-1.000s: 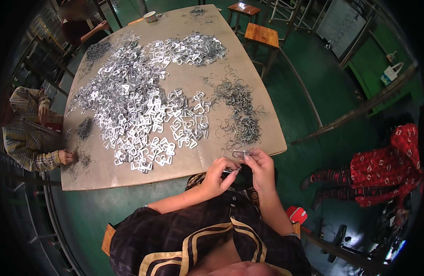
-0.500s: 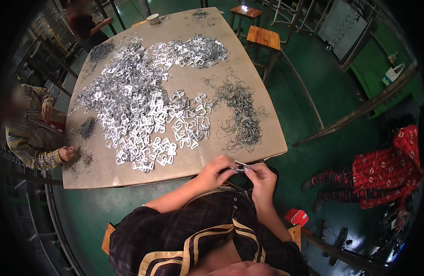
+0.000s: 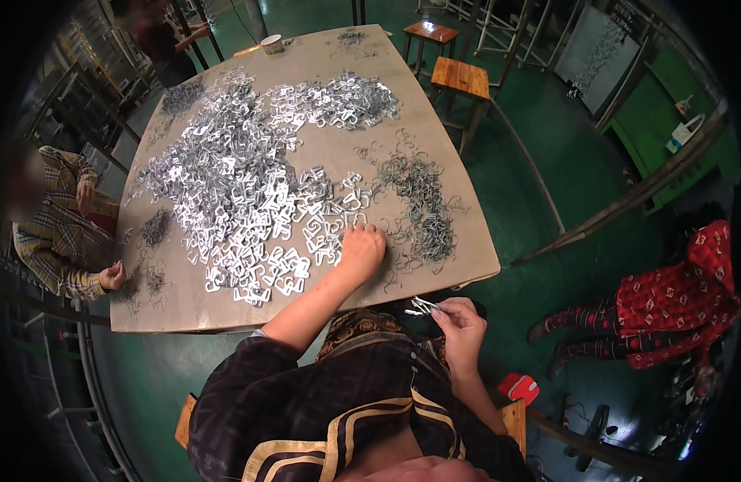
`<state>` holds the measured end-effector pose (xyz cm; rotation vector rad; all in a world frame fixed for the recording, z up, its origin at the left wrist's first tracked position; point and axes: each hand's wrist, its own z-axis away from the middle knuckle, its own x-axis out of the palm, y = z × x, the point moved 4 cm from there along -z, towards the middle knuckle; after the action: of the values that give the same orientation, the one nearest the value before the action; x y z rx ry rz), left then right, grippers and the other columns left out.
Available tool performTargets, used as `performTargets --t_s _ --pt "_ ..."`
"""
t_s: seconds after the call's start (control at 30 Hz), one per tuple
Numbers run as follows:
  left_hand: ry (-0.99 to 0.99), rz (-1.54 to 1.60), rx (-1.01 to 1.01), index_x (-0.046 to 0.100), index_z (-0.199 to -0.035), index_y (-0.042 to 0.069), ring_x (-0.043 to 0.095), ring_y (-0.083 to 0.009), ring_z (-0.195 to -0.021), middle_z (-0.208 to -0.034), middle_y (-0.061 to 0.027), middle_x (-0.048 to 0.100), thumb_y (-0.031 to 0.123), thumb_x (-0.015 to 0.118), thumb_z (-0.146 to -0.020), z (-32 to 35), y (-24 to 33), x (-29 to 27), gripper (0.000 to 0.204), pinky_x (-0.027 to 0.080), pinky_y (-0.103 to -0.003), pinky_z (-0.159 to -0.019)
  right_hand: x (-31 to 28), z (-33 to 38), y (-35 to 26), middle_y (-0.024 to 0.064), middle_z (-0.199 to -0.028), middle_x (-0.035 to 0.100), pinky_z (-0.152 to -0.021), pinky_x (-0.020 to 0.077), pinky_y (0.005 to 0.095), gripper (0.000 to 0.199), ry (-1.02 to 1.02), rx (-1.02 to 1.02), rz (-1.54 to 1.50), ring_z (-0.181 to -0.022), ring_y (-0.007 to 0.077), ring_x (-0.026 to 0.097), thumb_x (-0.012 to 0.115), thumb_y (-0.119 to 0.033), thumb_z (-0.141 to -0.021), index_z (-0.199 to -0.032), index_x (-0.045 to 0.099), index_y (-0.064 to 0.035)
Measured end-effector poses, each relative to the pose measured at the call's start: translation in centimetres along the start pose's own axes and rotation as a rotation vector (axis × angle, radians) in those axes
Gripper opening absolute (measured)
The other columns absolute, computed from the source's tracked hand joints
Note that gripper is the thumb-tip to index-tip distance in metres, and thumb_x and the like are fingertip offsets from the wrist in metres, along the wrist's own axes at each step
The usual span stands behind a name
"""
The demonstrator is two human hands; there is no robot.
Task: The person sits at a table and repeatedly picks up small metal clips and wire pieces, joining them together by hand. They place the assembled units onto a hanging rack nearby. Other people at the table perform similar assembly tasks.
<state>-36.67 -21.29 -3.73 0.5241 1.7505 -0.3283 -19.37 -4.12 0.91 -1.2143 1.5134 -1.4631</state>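
My left hand (image 3: 364, 252) reaches over the table, fingers bent down and closed at the right edge of a small heap of flat, bent silver metal clips (image 3: 324, 225). Its fingertips are hidden, so what they grip cannot be made out. In front of the table's near edge, my right hand (image 3: 462, 323) pinches a silver metal clip (image 3: 422, 306) between thumb and fingers; its thin ends stick out to the left. Just beyond the left hand, to the right, lies a pile of thin, curved grey wire pieces (image 3: 426, 209).
A large mound of silver clips (image 3: 234, 161) covers the left and middle of the brown table (image 3: 322, 145). A co-worker's hand (image 3: 112, 276) rests at the left edge by loose wires. A tub (image 3: 271, 44) stands at the far edge, wooden stools (image 3: 460, 77) beyond the right side.
My left hand has left my right hand and moved forward and left to the clips on the table. The right hand has lowered slightly, keeping hold of the metal clip.
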Motion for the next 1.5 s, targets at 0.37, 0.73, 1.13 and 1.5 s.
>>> performTargets --t_s 0.37,0.73,1.13,1.5 --pt "-0.143 0.007 0.118 0.066 -0.078 0.003 0.069 -0.0303 -0.07 -0.08 -0.016 0.067 0.012 0.06 -0.075 -0.8 0.7 -0.5 0.012 0.056 -0.039 -0.061 0.2 0.3 0.4 0.0085 -0.098 0.059 -0.077 0.0526 0.0244 0.012 -0.045 -0.011 0.041 -0.085 0.0137 0.062 0.067 0.014 -0.08 -0.09 0.067 0.0086" --pt "0.12 0.503 -0.146 0.053 -0.092 -0.001 0.057 -0.0387 -0.082 -0.087 -0.02 0.059 0.005 0.06 -0.082 2.2 -6.1 -2.2 0.014 0.046 -0.046 -0.076 0.2 0.4 0.5 0.008 -0.094 0.06 -0.068 0.0527 0.023 0.01 -0.05 -0.045 0.081 -0.078 0.012 0.063 0.069 0.009 -0.081 -0.09 0.068 0.0072" --pt "0.116 1.014 -0.082 0.054 -0.095 0.002 0.058 -0.0363 -0.108 -0.108 -0.0189 0.063 0.005 0.064 -0.086 5.4 0.3 -4.8 0.013 0.044 -0.041 -0.095 1.2 -0.1 1.9 0.0075 -0.091 0.061 -0.066 0.0528 0.0242 0.008 -0.029 -0.032 0.102 -0.076 0.013 0.065 0.07 0.006 -0.081 -0.09 0.069 0.0057" --pt "-0.035 1.174 0.041 0.055 -0.089 0.003 0.057 -0.0314 -0.104 -0.106 -0.0145 0.062 0.008 0.067 -0.083 7.1 5.1 -8.0 0.014 0.042 -0.039 -0.092 2.1 0.0 0.7 0.0081 -0.088 0.063 -0.066 0.0525 0.027 0.011 -0.014 -0.084 0.246 -0.072 0.0158 0.064 0.072 0.003 -0.079 -0.089 0.069 0.0033"
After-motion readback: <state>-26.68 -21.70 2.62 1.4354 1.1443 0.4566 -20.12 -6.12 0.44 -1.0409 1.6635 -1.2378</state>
